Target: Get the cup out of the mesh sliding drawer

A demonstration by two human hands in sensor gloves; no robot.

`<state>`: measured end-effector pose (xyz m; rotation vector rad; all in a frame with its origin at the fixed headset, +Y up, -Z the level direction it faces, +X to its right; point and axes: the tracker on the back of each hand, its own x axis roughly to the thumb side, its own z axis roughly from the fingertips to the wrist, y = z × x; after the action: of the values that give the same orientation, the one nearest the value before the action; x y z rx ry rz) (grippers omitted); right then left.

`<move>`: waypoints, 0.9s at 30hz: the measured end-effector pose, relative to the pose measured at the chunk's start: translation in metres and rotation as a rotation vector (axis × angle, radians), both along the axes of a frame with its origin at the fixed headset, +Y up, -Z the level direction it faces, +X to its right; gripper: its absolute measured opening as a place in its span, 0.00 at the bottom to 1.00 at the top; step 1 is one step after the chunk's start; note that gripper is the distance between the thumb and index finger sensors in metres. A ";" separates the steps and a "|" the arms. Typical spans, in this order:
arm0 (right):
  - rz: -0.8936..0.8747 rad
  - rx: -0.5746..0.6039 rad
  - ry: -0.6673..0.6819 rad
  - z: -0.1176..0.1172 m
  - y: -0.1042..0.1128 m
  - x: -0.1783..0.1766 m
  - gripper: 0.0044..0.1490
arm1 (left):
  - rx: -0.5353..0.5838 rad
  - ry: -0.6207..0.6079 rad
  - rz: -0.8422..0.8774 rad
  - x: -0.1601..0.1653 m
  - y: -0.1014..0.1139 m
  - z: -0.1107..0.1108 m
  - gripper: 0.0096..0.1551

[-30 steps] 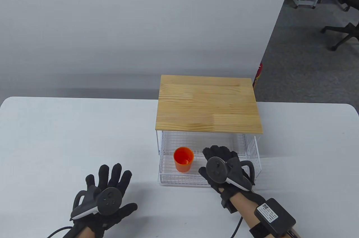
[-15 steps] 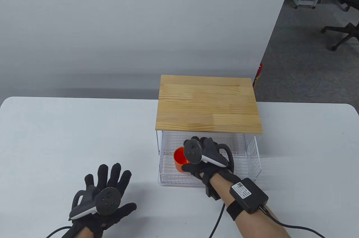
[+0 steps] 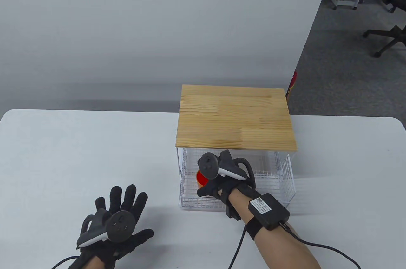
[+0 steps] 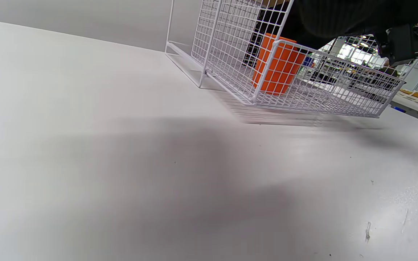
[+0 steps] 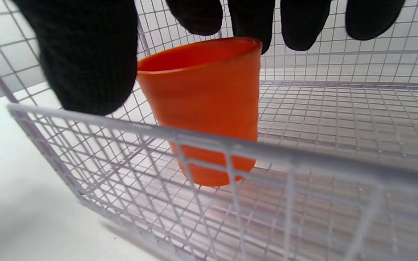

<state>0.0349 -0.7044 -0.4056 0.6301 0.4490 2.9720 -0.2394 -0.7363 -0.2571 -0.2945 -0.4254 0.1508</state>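
Observation:
An orange cup (image 3: pixel 201 179) stands upright in the pulled-out white mesh drawer (image 3: pixel 222 207), near its front left corner. My right hand (image 3: pixel 207 186) reaches down into the drawer over the cup. In the right wrist view the thumb (image 5: pixel 85 65) is at the near left of the cup (image 5: pixel 209 108) and the fingers (image 5: pixel 299 25) hang behind its rim; I cannot tell whether they touch it. The left wrist view shows the cup (image 4: pixel 279 65) behind the drawer's mesh wall (image 4: pixel 321 58), with the right hand (image 4: pixel 332 18) above it. My left hand (image 3: pixel 123 205) lies flat on the table, fingers spread, empty.
The drawer slides out of a white wire frame with a wooden top (image 3: pixel 236 116), which overhangs the back of the drawer. The drawer's front rail (image 5: pixel 267 148) runs between the cup and the table's near side. The white table (image 3: pixel 79 154) stretches to the left.
My right hand has moved left from the drawer's front middle to over the cup and lowered around it. The cup and my left hand have stayed in place.

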 end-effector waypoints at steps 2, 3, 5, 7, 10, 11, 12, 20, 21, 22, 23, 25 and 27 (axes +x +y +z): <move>0.009 0.000 -0.004 -0.001 -0.002 0.000 0.51 | 0.000 0.000 0.001 0.000 0.000 0.000 0.59; 0.011 -0.002 -0.005 -0.001 -0.003 0.000 0.51 | 0.000 0.001 0.002 0.000 0.000 0.000 0.59; 0.010 -0.002 -0.005 -0.002 -0.004 0.001 0.52 | 0.000 0.001 0.000 0.000 0.000 0.000 0.59; 0.006 0.011 -0.003 -0.001 -0.004 0.001 0.53 | -0.002 0.002 0.001 0.000 0.000 0.000 0.59; -0.025 0.082 0.034 0.001 -0.002 0.002 0.52 | -0.005 0.004 0.000 0.000 0.000 0.000 0.60; -0.039 0.100 0.035 0.002 -0.001 0.002 0.53 | -0.005 0.004 0.000 0.000 0.000 0.000 0.60; -0.049 0.111 0.029 0.003 0.001 0.003 0.54 | -0.006 0.005 0.001 0.000 0.000 0.000 0.60; -0.107 0.159 0.053 0.021 0.025 0.013 0.55 | -0.017 0.002 0.000 0.001 0.000 -0.001 0.60; -0.113 0.173 0.063 0.026 0.028 0.015 0.55 | -0.017 0.000 -0.002 0.001 0.000 -0.001 0.60; -0.113 0.182 0.069 0.029 0.031 0.016 0.56 | -0.017 0.000 -0.003 0.002 0.000 -0.001 0.60; -0.115 0.196 0.079 0.034 0.034 0.018 0.56 | -0.018 -0.001 -0.003 0.002 0.000 -0.001 0.60; -0.127 0.219 0.088 0.041 0.039 0.021 0.56 | -0.018 -0.003 -0.003 0.002 0.000 -0.001 0.59; -0.141 0.229 0.096 0.045 0.043 0.024 0.57 | -0.016 -0.005 -0.003 0.002 0.000 -0.001 0.60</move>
<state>0.0590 -0.6610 -0.3602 0.7919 0.0643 2.8896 -0.2369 -0.7367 -0.2581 -0.3115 -0.4284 0.1512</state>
